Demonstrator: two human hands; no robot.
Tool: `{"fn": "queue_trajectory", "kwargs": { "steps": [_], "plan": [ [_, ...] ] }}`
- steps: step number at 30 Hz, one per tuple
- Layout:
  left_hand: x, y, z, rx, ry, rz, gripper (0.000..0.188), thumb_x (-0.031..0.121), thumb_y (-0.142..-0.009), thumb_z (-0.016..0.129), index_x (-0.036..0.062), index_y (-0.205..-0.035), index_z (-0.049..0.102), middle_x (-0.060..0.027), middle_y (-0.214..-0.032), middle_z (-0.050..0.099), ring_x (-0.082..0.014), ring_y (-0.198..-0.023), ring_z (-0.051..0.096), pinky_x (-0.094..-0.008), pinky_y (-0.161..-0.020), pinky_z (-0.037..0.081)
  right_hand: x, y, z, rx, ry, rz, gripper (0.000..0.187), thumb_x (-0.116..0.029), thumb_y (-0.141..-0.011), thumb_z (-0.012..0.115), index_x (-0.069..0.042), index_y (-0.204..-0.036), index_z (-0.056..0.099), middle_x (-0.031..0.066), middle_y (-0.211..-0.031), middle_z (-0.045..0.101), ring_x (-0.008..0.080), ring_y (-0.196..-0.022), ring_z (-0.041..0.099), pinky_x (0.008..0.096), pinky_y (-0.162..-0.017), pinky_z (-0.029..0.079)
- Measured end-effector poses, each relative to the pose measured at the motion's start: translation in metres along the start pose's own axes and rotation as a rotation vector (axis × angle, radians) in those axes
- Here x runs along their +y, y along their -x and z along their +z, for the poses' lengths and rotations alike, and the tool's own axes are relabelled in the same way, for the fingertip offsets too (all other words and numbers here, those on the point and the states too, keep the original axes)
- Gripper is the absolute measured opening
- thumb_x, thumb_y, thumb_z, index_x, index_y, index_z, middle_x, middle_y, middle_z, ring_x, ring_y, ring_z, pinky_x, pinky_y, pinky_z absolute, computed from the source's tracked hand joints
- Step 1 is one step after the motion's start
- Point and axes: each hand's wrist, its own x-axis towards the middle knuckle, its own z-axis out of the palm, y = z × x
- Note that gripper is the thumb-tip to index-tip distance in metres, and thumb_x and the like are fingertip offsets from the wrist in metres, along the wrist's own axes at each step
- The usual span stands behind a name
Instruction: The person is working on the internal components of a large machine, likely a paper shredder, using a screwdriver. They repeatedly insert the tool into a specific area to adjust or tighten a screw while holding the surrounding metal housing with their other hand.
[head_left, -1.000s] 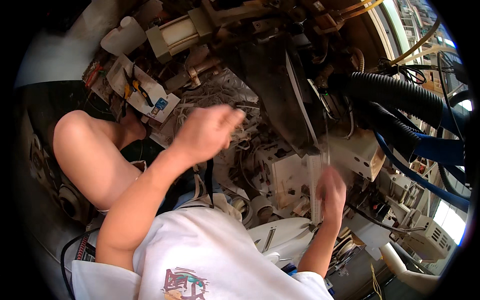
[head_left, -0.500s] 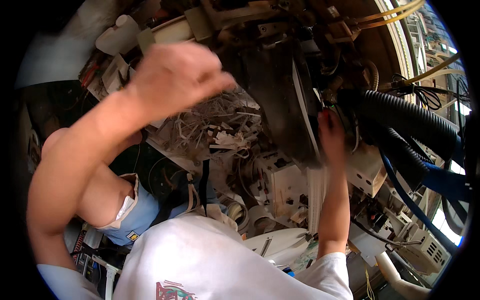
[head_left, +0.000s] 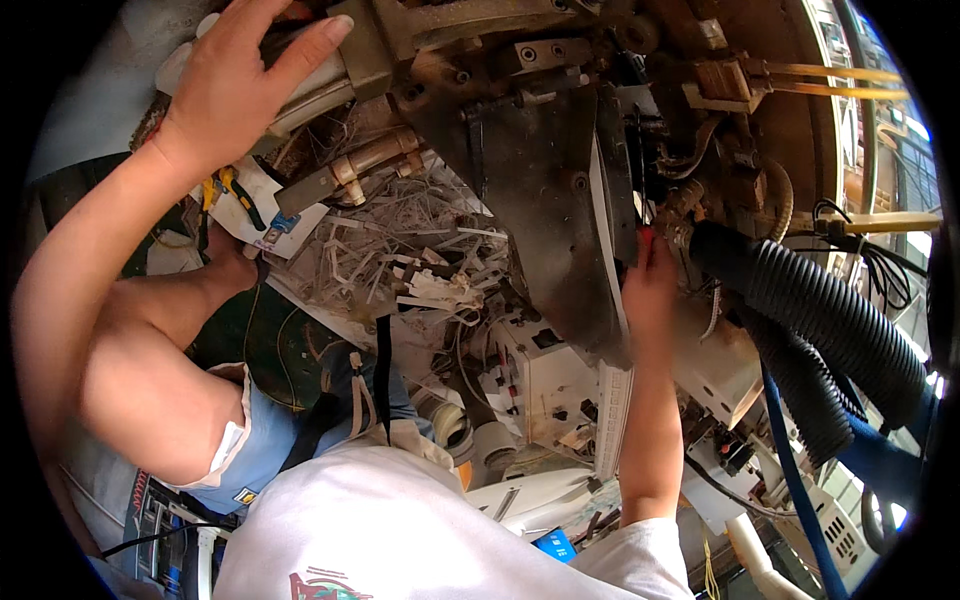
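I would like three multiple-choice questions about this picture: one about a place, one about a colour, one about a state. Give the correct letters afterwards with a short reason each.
1. Where does the left hand rest?
A. on the pale part at the top of the machine
B. on the corrugated hose
C. on the pile of white strips

2. What colour is the thick corrugated hose at the right?
A. yellow
B. black
C. white

3. How is the left hand held?
A. closed into a fist
B. pinching a white strip
C. open, with fingers spread

Answers:
1 A: the palm and fingers lie on the pale part at the upper left of the machine, far from the hose and above the paper strips.
2 B: its ribbed surface is black, beside the right hand.
3 C: the fingers are stretched out and apart.
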Motion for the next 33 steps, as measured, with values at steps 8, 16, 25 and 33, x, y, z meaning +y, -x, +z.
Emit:
{"fn": "queue_trajectory", "kwargs": {
  "steps": [8, 16, 25, 33],
  "plan": [
    [-0.011, 0.002, 0.006, 0.021, 0.130, 0.046, 0.032, 0.024, -0.099, 0.059, 0.0025, -0.122, 0.054, -0.0167, -0.118, 0.058, -0.0315, -0.104, 0.060, -0.0410, -0.088, 0.050, 0.002, 0.006, 0.003, 0.012, 0.030, -0.043, 0.031, -0.026, -0.102, 0.054, 0.002, -0.110, 0.064, 0.0175, -0.086, 0.064, 0.0287, -0.076, 0.061, 0.0394, -0.070, 0.047],
    [-0.008, -0.002, 0.003, -0.009, 0.131, 0.038, 0.026, 0.020, -0.100, 0.056, 0.0006, -0.117, 0.055, -0.0185, -0.117, 0.061, -0.0330, -0.103, 0.063, -0.0423, -0.086, 0.052, -0.014, 0.010, 0.006, 0.063, -0.006, 0.006, 0.027, -0.023, -0.100, 0.056, 0.002, -0.106, 0.066, 0.0194, -0.096, 0.068, 0.0308, -0.086, 0.064, 0.0395, -0.079, 0.048],
    [0.014, -0.002, 0.001, 0.066, 0.088, 0.088, 0.024, 0.016, -0.097, 0.058, -0.0008, -0.114, 0.057, -0.0193, -0.114, 0.063, -0.0331, -0.100, 0.065, -0.0416, -0.085, 0.052, -0.005, 0.008, 0.009, 0.064, -0.024, -0.042, 0.028, -0.023, -0.099, 0.057, 0.003, -0.105, 0.065, 0.0182, -0.088, 0.067, 0.0296, -0.078, 0.063, 0.0382, -0.075, 0.049],
    [-0.006, 0.002, 0.015, 0.129, 0.073, 0.092, 0.024, 0.016, -0.097, 0.058, -0.0010, -0.113, 0.058, -0.0191, -0.113, 0.064, -0.0328, -0.099, 0.065, -0.0408, -0.084, 0.052, -0.002, 0.008, 0.010, 0.085, -0.015, -0.023, 0.026, -0.021, -0.098, 0.058, 0.004, -0.100, 0.066, 0.0205, -0.085, 0.067, 0.0329, -0.077, 0.063, 0.0404, -0.073, 0.049]
  ]
}}
